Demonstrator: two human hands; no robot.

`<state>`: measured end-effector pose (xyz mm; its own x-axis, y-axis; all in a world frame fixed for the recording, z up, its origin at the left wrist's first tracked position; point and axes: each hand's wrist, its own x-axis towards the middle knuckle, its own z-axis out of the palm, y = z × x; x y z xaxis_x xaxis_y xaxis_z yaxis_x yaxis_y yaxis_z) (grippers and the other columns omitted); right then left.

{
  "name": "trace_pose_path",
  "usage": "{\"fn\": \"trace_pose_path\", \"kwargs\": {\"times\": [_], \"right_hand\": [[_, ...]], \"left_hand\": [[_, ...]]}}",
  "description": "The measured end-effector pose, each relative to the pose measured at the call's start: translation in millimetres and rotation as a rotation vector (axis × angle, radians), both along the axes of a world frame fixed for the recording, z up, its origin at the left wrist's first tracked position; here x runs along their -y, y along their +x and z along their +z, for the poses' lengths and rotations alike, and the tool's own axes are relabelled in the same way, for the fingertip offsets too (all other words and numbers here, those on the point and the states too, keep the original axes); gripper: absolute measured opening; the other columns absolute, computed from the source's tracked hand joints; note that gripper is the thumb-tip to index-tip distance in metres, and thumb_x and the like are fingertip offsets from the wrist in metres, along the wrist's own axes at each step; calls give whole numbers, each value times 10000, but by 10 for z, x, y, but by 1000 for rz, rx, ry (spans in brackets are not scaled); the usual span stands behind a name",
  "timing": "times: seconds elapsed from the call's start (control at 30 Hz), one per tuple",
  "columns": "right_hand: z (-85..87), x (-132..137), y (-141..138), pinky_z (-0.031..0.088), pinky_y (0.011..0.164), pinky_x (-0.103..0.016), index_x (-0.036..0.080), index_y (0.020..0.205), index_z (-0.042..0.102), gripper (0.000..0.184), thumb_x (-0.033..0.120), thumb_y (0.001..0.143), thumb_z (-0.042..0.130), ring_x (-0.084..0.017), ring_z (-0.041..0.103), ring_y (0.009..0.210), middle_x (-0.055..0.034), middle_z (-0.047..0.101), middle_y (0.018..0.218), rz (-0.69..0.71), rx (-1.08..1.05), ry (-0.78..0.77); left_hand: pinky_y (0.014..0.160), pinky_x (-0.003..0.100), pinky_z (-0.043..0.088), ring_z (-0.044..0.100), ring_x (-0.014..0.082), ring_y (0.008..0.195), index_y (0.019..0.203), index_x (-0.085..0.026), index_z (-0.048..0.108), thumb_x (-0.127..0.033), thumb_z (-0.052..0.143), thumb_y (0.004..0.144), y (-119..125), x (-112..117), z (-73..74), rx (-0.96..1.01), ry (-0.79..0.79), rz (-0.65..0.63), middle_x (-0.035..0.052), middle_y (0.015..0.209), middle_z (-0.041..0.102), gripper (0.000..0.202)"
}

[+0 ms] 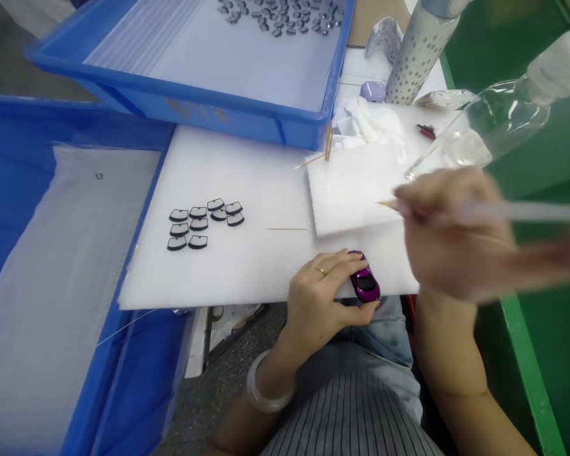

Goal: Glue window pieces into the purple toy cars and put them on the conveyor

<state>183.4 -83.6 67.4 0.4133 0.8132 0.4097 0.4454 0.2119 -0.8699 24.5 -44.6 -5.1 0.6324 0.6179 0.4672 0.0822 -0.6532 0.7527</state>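
Observation:
My left hand (320,294) is closed round a small purple toy car (367,283) at the front edge of the white foam board (247,272). Its fingers lie on one end of the car and the thumb on the other. Raised above the board's right side, my right hand (456,231) is smeared by motion. It grips a thin pen-like tool (522,211) with a pale shaft and a pointed yellowish tip, aimed left. Several small dark-edged clear pieces (198,224) lie grouped on the board's left. A thin wooden stick (286,228) rests between them and a white foam pad (356,196).
A blue tray (209,111) with small dark parts spans the back. Another blue bin (137,247) with a white liner stands left. At the back right are crumpled white tissue (370,123), a purple case (373,91), a dotted bottle (415,54) and a clear bottle (508,117).

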Motion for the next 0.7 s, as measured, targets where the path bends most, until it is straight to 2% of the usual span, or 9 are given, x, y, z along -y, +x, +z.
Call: {"fn": "trace_pose_path", "kwargs": {"times": [0.07, 0.13, 0.23, 0.3, 0.37, 0.47, 0.57, 0.63, 0.7], "right_hand": [[-41, -115, 103, 517, 857, -443, 229, 825, 595, 582, 706, 924, 278, -235, 619, 919, -81, 612, 873, 34, -63, 4], [-81, -42, 189, 501, 930, -464, 218, 966, 652, 592, 703, 913, 318, -268, 620, 1063, -102, 650, 1033, -58, -95, 73], [-188, 317, 331, 501, 851, -394, 214, 934, 675, 313, 485, 926, 520, -218, 649, 924, -60, 667, 927, -457, 38, 167], [-302, 553, 438, 471, 768, -345, 203, 834, 672, 180, 332, 918, 580, -180, 634, 788, -28, 667, 798, -602, 316, -17], [-423, 686, 531, 444, 761, -353, 197, 870, 692, 158, 312, 917, 596, -195, 637, 802, -38, 701, 830, -563, 647, -245], [-525, 710, 616, 434, 806, -394, 211, 942, 707, 143, 322, 901, 625, -237, 655, 868, -45, 731, 941, -435, 961, -310], [-499, 715, 679, 457, 756, -386, 216, 877, 678, 125, 315, 895, 603, -236, 657, 802, -47, 715, 872, -453, 928, -296], [-465, 786, 743, 452, 680, -392, 237, 968, 656, 189, 357, 927, 517, -254, 635, 767, -70, 675, 851, -613, 732, -385], [-471, 908, 827, 426, 623, -411, 263, 1005, 633, 235, 396, 947, 448, -270, 592, 720, -73, 631, 806, -742, 540, -508]], "left_hand": [[890, 417, 584, 683, 264, 1035, 1042, -148, 680, -237, 791, 691, -17, -5, -4, -7, 14, -9, 81, 1063, 739, 379], [900, 420, 581, 673, 270, 1070, 1046, -149, 669, -251, 797, 707, -29, -11, -14, -38, 38, -36, 84, 1083, 729, 377], [926, 417, 566, 623, 273, 1186, 1139, -152, 636, -213, 744, 794, -19, 0, -30, -119, 135, -68, 91, 1199, 693, 366], [991, 454, 529, 555, 289, 1282, 1217, -155, 607, -167, 693, 840, -9, 21, -27, -151, 211, -79, 99, 1285, 655, 386], [1056, 497, 481, 504, 310, 1331, 1246, -151, 597, -194, 695, 855, -29, 32, -9, -107, 210, -100, 119, 1322, 627, 406], [1009, 419, 522, 587, 268, 1218, 1189, -157, 632, -253, 716, 861, -167, -36, 29, 53, 93, -129, 122, 1227, 658, 353], [860, 317, 551, 666, 184, 960, 1046, -186, 690, -172, 680, 882, -458, -248, 54, 14, 108, 137, 58, 1020, 708, 165], [830, 316, 537, 665, 172, 877, 981, -177, 717, -123, 628, 903, -712, -456, 59, -107, 185, 447, 45, 943, 714, 130], [809, 348, 530, 660, 205, 877, 958, -154, 742, -159, 620, 913, -971, -687, 61, -204, 250, 631, 71, 946, 712, 130]]}}
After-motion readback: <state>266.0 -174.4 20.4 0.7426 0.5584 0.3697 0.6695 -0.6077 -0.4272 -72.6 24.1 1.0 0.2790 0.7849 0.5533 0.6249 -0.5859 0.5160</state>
